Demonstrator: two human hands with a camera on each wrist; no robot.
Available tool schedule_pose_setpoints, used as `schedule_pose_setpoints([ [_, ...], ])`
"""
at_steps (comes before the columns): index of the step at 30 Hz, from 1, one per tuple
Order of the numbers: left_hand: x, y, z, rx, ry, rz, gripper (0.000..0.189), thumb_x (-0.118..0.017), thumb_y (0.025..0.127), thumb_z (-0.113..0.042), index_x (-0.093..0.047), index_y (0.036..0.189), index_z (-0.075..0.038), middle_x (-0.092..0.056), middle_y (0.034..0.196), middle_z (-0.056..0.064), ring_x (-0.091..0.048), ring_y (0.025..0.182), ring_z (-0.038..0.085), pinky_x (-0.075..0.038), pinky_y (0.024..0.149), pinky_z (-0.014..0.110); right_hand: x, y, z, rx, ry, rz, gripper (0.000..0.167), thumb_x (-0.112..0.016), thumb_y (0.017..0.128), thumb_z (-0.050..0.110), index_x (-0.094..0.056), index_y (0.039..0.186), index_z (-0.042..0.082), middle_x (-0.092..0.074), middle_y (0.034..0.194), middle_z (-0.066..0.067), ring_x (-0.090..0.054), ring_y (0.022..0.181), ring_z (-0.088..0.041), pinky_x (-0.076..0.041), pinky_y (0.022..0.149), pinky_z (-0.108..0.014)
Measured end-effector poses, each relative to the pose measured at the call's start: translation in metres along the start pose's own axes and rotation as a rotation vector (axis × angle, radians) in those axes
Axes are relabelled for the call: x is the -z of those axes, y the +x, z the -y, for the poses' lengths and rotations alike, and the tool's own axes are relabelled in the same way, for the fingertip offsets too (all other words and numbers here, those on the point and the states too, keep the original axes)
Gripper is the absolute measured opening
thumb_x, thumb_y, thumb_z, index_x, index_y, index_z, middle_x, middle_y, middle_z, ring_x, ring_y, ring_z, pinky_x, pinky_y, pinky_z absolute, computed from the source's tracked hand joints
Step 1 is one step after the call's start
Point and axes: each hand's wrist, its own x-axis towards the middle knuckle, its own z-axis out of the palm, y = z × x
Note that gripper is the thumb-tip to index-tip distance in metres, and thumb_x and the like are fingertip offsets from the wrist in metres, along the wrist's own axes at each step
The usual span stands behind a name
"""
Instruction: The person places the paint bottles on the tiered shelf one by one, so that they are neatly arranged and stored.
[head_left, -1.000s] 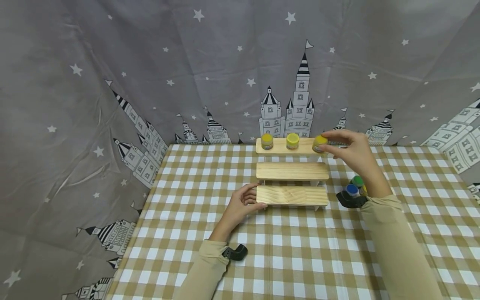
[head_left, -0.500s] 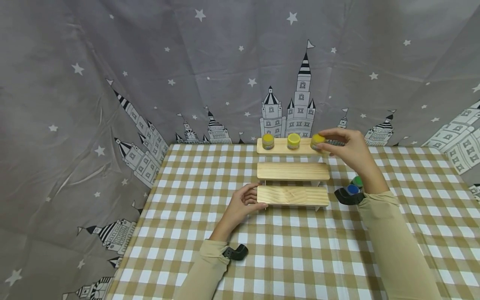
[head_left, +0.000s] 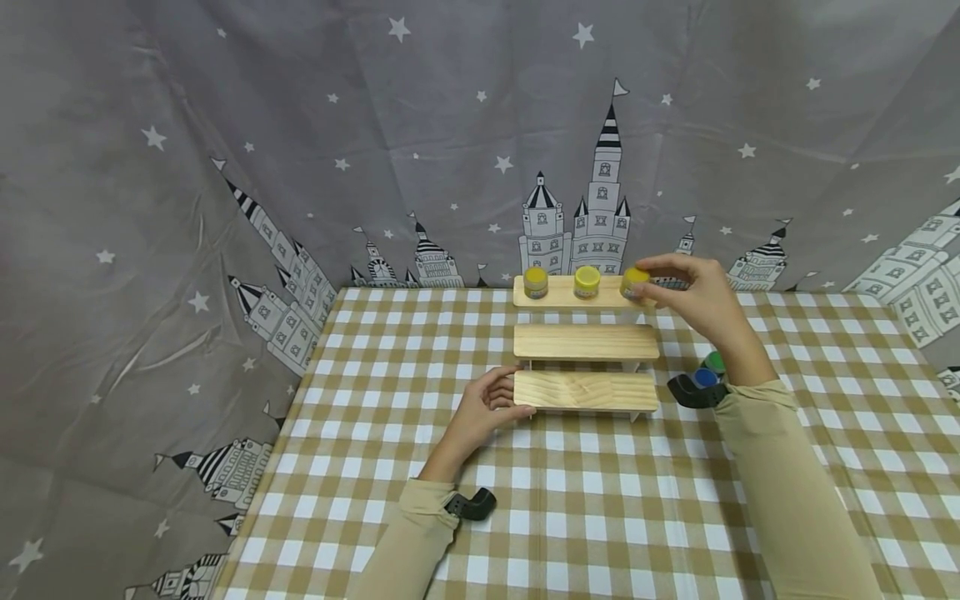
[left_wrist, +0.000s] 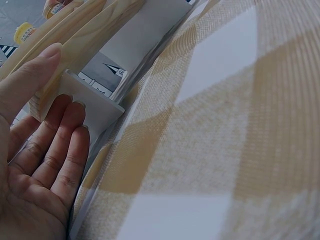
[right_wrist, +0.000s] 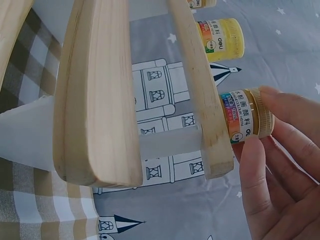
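A three-step wooden display stand (head_left: 585, 342) with white supports stands on the table. My left hand (head_left: 478, 412) holds the left end of its lowest step, thumb at the front edge and fingers by the white support (left_wrist: 95, 107). At the right end of the top step, my right hand (head_left: 701, 296) pinches a dark yellow paint jar (right_wrist: 245, 115) between thumb and fingers. The jar stands upright, its base on the wood. Left of it on the same step are a lighter yellow paint jar (head_left: 587, 282) and another dark yellow paint jar (head_left: 536, 283).
Right of the stand, a green-lidded jar (head_left: 715, 362) and a blue-lidded jar (head_left: 705, 379) stand on the checked tablecloth (head_left: 585, 517), partly behind the right wrist. A grey curtain (head_left: 420, 125) with castles and stars hangs behind the table.
Over the last second, my right hand has shifted the jar slightly left along the top step. Between the half-second-old frame and now it barely moves. The left hand keeps its place.
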Motion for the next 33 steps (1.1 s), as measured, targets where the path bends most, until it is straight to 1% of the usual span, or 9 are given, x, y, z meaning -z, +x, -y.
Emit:
schedule_pose_setpoints([
  [4, 0.0, 0.0, 0.001, 0.002, 0.006, -0.002, 0.07, -0.087, 0.08, -0.001, -0.058, 0.143, -0.005, -0.07, 0.113, 0.021, -0.069, 0.091, 0.01, -0.063, 0.083, 0.02, 0.0, 0.0, 0.001, 0.005, 0.022, 0.008, 0.04, -0.079, 0.093, 0.03, -0.072, 0.126, 0.008, -0.07, 0.127, -0.015, -0.064, 0.097, 0.005, -0.06, 0.075, -0.014],
  [7, 0.001, 0.0, 0.001, -0.004, 0.013, -0.003, 0.07, -0.088, 0.08, -0.002, -0.058, 0.143, -0.006, -0.07, 0.113, 0.02, -0.069, 0.091, 0.01, -0.063, 0.083, 0.02, 0.0, 0.0, 0.001, 0.003, 0.014, 0.013, 0.042, -0.079, 0.094, 0.031, -0.072, 0.128, 0.009, -0.07, 0.129, -0.014, -0.063, 0.1, 0.004, -0.061, 0.077, -0.017],
  [11, 0.001, 0.0, 0.002, -0.012, 0.02, -0.002, 0.069, -0.088, 0.08, -0.003, -0.059, 0.142, -0.008, -0.071, 0.114, 0.019, -0.069, 0.093, 0.011, -0.063, 0.084, 0.021, 0.0, -0.002, 0.001, 0.004, 0.005, 0.006, 0.047, -0.08, 0.092, 0.035, -0.069, 0.132, 0.012, -0.069, 0.134, -0.012, -0.061, 0.11, -0.001, -0.057, 0.099, -0.033],
  [14, 0.002, -0.001, 0.002, -0.013, 0.02, 0.001, 0.069, -0.088, 0.08, -0.004, -0.058, 0.143, -0.007, -0.07, 0.114, 0.019, -0.069, 0.093, 0.011, -0.063, 0.084, 0.021, 0.001, -0.004, 0.0, 0.005, 0.016, -0.005, 0.049, -0.08, 0.092, 0.036, -0.068, 0.134, 0.014, -0.068, 0.135, -0.01, -0.059, 0.115, -0.003, -0.051, 0.107, -0.041],
  [16, 0.002, -0.001, 0.002, -0.012, 0.021, 0.002, 0.069, -0.088, 0.081, -0.005, -0.058, 0.143, -0.007, -0.07, 0.114, 0.019, -0.069, 0.093, 0.011, -0.063, 0.085, 0.021, 0.002, -0.005, -0.001, 0.004, 0.022, -0.01, 0.049, -0.08, 0.092, 0.036, -0.068, 0.134, 0.014, -0.068, 0.135, -0.008, -0.059, 0.115, -0.002, -0.051, 0.106, -0.035],
  [21, 0.001, 0.0, 0.002, -0.013, 0.026, 0.003, 0.07, -0.088, 0.081, -0.005, -0.058, 0.144, -0.007, -0.07, 0.114, 0.02, -0.069, 0.093, 0.012, -0.062, 0.085, 0.021, 0.005, -0.011, -0.001, 0.018, 0.015, -0.026, 0.048, -0.079, 0.093, 0.035, -0.068, 0.134, 0.014, -0.069, 0.134, -0.009, -0.058, 0.112, 0.002, -0.049, 0.094, -0.017],
  [24, 0.001, 0.0, 0.003, -0.016, 0.025, 0.007, 0.071, -0.088, 0.081, -0.005, -0.057, 0.144, -0.007, -0.07, 0.114, 0.02, -0.069, 0.093, 0.012, -0.063, 0.085, 0.022, 0.008, -0.016, -0.001, 0.027, 0.001, -0.039, 0.045, -0.078, 0.094, 0.034, -0.069, 0.133, 0.014, -0.069, 0.132, -0.012, -0.058, 0.109, 0.006, -0.05, 0.088, -0.013],
  [28, 0.001, 0.0, 0.003, -0.019, 0.024, 0.008, 0.071, -0.088, 0.081, -0.005, -0.057, 0.145, -0.009, -0.07, 0.115, 0.02, -0.069, 0.094, 0.012, -0.063, 0.086, 0.022, 0.011, -0.023, -0.002, 0.012, -0.03, -0.058, 0.043, -0.076, 0.095, 0.036, -0.069, 0.132, 0.014, -0.07, 0.13, -0.009, -0.056, 0.106, 0.009, -0.049, 0.08, -0.011],
  [33, 0.001, -0.001, 0.004, -0.023, 0.023, 0.009, 0.071, -0.088, 0.081, -0.005, -0.057, 0.145, -0.009, -0.07, 0.115, 0.02, -0.069, 0.093, 0.011, -0.063, 0.085, 0.022, 0.014, -0.033, -0.006, 0.022, -0.043, -0.07, 0.04, -0.076, 0.096, 0.031, -0.07, 0.13, 0.012, -0.073, 0.125, -0.002, -0.057, 0.107, 0.01, -0.05, 0.079, -0.009],
])
